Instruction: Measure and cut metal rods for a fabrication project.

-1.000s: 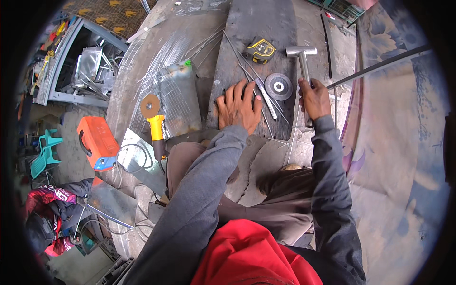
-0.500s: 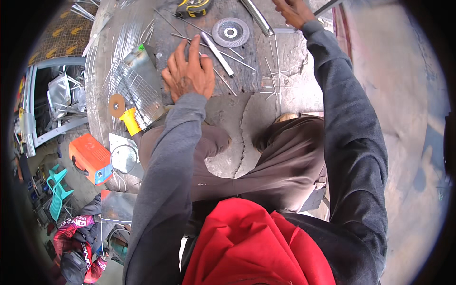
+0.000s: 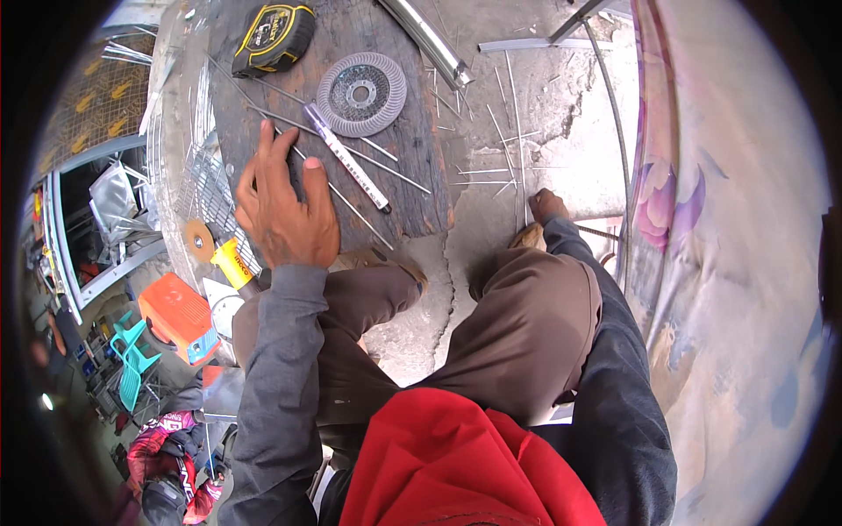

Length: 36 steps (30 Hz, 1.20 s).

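My left hand (image 3: 292, 206) lies with its fingers apart on the dark wooden board (image 3: 412, 206), its fingertips by several thin metal rods (image 3: 355, 210). Just right of it is a white marker (image 3: 351, 168) with a purple end. A round grey flap disc (image 3: 383, 83) lies beyond the marker, and a black and yellow tape measure (image 3: 274, 39) sits at the board's far edge. Low at the right, next to my foot (image 3: 529, 236), is my right hand (image 3: 547, 206). Its fingers are foreshortened and mostly hidden, so whether they hold anything does not show.
A shiny metal tube (image 3: 430, 44) lies beyond the board. Thin rods (image 3: 509, 131) are scattered on the cracked concrete. At the left are a yellow angle grinder (image 3: 230, 263), an orange machine (image 3: 178, 314), a green chair (image 3: 132, 361) and another person (image 3: 171, 465). A flowered cloth (image 3: 667, 210) hangs right.
My right hand has come down from the far right to beside my foot. My left hand stays on the board near the rods and marker. The whole view has shifted.
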Available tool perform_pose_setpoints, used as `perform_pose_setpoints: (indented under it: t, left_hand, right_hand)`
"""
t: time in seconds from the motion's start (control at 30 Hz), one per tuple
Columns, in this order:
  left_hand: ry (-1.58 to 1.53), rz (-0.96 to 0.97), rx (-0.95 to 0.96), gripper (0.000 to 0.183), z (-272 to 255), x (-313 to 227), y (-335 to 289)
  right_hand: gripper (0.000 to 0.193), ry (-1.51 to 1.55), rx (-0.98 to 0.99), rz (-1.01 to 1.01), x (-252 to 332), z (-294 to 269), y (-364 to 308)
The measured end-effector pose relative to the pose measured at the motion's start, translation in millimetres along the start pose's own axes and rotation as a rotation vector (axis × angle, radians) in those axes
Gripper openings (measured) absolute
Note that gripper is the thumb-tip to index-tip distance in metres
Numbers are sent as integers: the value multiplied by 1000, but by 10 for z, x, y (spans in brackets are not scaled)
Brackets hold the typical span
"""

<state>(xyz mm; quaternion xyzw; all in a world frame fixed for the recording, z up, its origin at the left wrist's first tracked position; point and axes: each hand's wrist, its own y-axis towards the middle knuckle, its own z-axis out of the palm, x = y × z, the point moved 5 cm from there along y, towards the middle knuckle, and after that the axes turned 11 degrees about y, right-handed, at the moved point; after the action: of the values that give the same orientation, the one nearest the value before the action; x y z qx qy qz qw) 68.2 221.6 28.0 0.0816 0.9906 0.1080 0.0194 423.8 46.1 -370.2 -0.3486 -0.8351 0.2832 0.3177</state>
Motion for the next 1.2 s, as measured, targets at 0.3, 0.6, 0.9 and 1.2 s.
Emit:
perform_pose_setpoints:
  t: [0.3,0.6,0.9,1.2]
  left_hand:
    - [66,27,-36,43,3,-42,42]
    - [-7,-16,-45,44,-32,-11,31]
    - [-125,-35,-71,37,4,72,-29]
    - [-219,-105,-173,28,-29,230,-51]
  right_hand:
    - [36,-14,-65,-115,160,93,72]
    - [31,234,-209,-219,363,-234,-366]
    - [26,553,-435,-603,1394,-1819,-844]
    - [39,1201,104,-493,1936,-2912,-1881]
